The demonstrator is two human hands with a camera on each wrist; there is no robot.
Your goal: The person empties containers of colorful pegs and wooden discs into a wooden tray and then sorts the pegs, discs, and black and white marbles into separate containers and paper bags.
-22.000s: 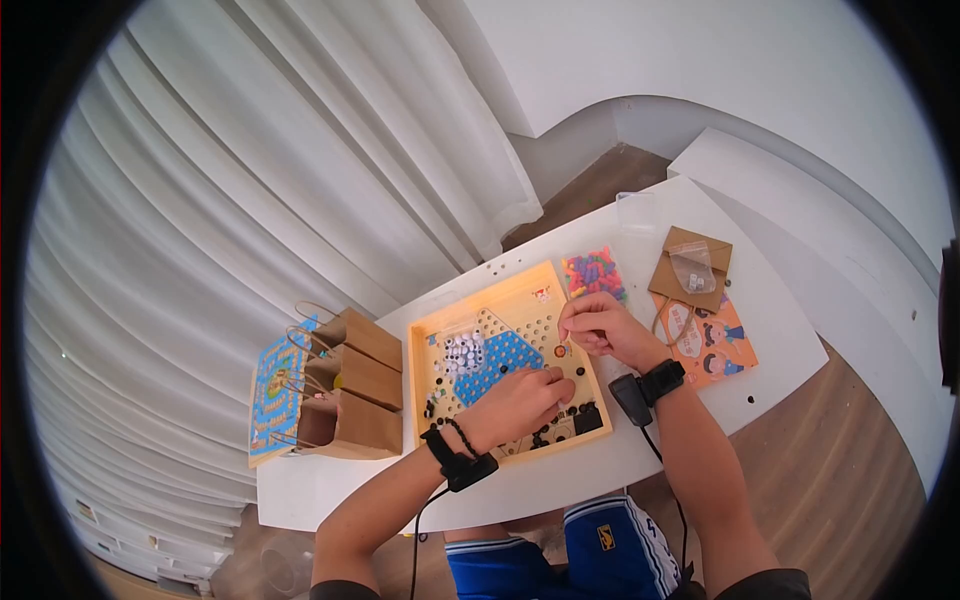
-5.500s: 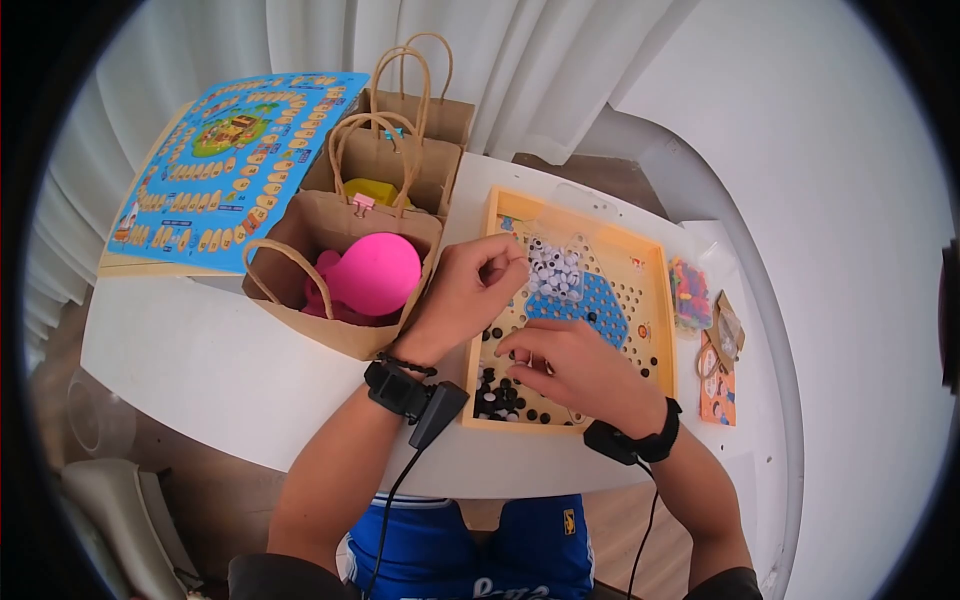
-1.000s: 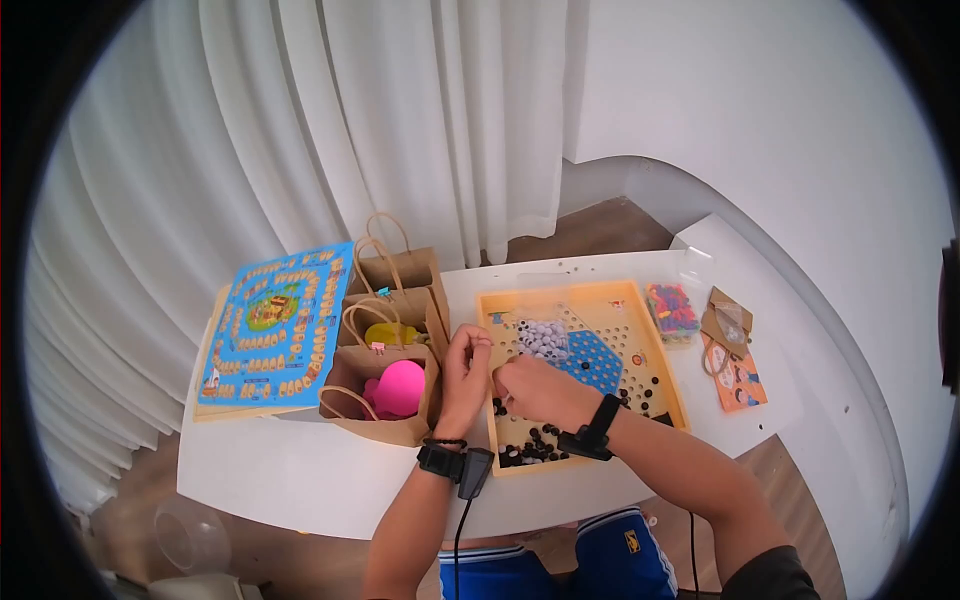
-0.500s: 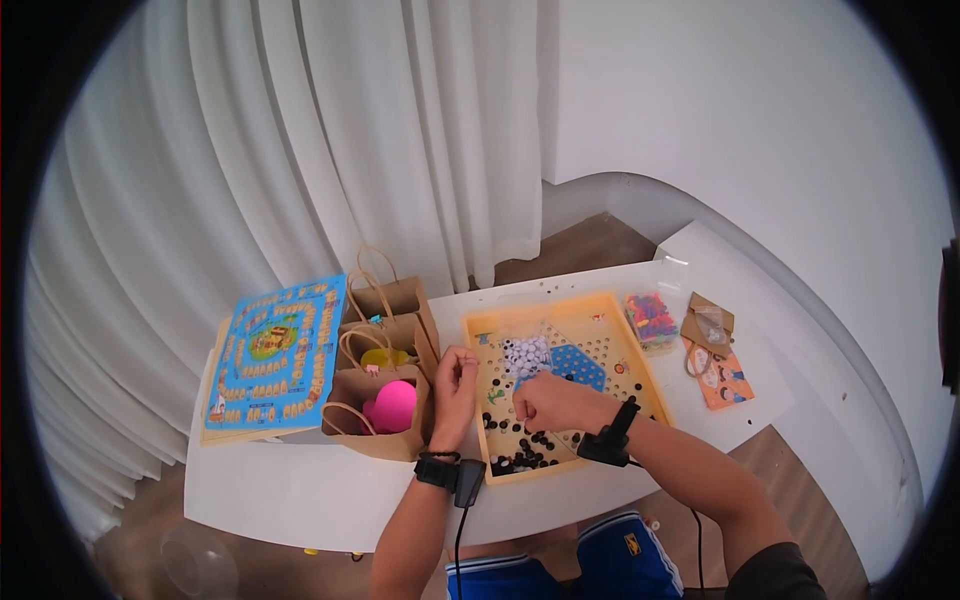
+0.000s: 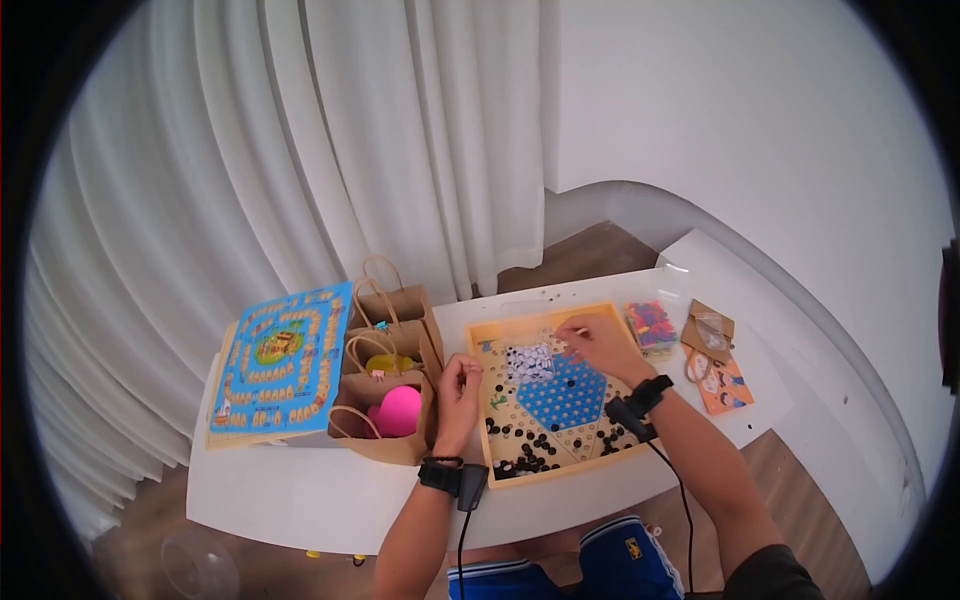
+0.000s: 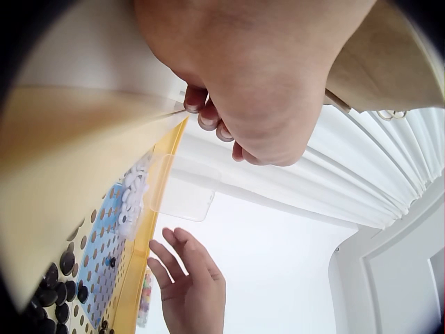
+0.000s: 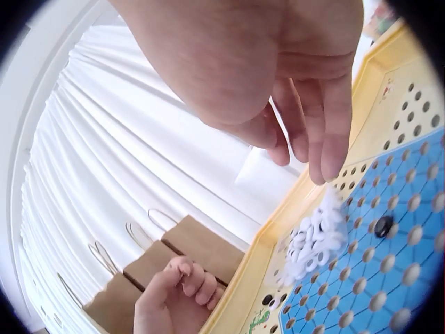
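My right hand [image 5: 600,345] hovers above the far part of a wooden-framed game board [image 5: 497,481], its loosely bent fingers [image 7: 332,149] showing nothing between them. Just below those fingers, in the right wrist view, is a clear box of small white pieces [image 5: 530,364]. One black piece [image 5: 571,383] sits on the blue hexagon [image 5: 562,402]. Beside the board's left edge rests my left hand [image 5: 458,395], with fingers loosely curled in and no object visible in them. Several black pieces [image 5: 532,450] lie loose toward the near left corner.
Brown paper bags [image 5: 405,445], one holding a pink item [image 5: 400,410], stand left of the board. A blue printed game board [image 5: 285,345] is behind them. To the right are a box of coloured pieces [image 5: 652,328], a small paper bag [image 5: 708,330] and an orange booklet [image 5: 722,380].
A second ago both hands were together at the board's left edge. My right hand has since swung across to the far side, uncovering the blue hexagon; the left has stayed by the edge.
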